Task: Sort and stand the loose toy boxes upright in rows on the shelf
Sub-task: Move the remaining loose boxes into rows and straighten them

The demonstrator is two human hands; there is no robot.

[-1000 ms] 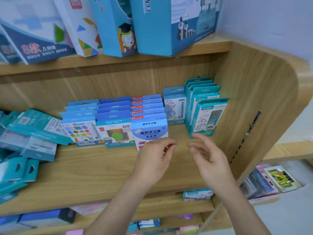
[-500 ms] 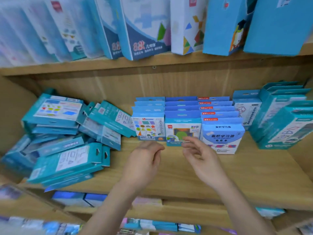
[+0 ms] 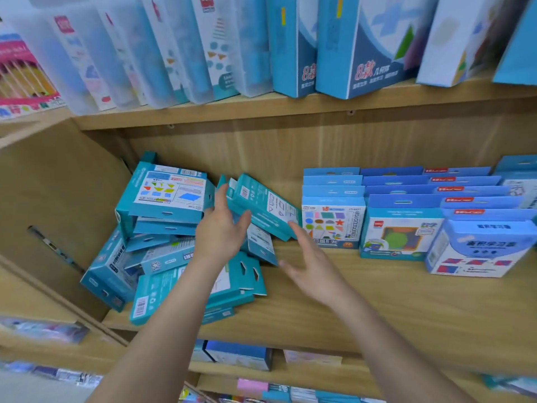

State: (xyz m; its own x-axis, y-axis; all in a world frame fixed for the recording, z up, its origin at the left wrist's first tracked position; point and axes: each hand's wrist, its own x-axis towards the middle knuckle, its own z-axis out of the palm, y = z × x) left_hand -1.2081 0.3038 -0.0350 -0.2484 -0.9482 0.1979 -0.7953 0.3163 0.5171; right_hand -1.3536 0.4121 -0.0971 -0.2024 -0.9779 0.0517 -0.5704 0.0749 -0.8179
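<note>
A jumbled heap of teal toy boxes lies on the left half of the wooden shelf. One teal box leans tilted against the upright rows. Three rows of blue boxes stand upright to the right. My left hand is open, fingers spread, right at the leaning box and the heap. My right hand is open, palm up, just below that leaning box; I cannot tell whether it touches it.
The shelf above carries tall boxes and translucent cases. A wooden side panel closes the shelf on the left. Lower shelves hold more boxes. Bare shelf board lies in front of the upright rows.
The view has swung left from the upright rows to the loose heap. Both hands have moved left with it, and the left one now reaches the leaning teal box.
</note>
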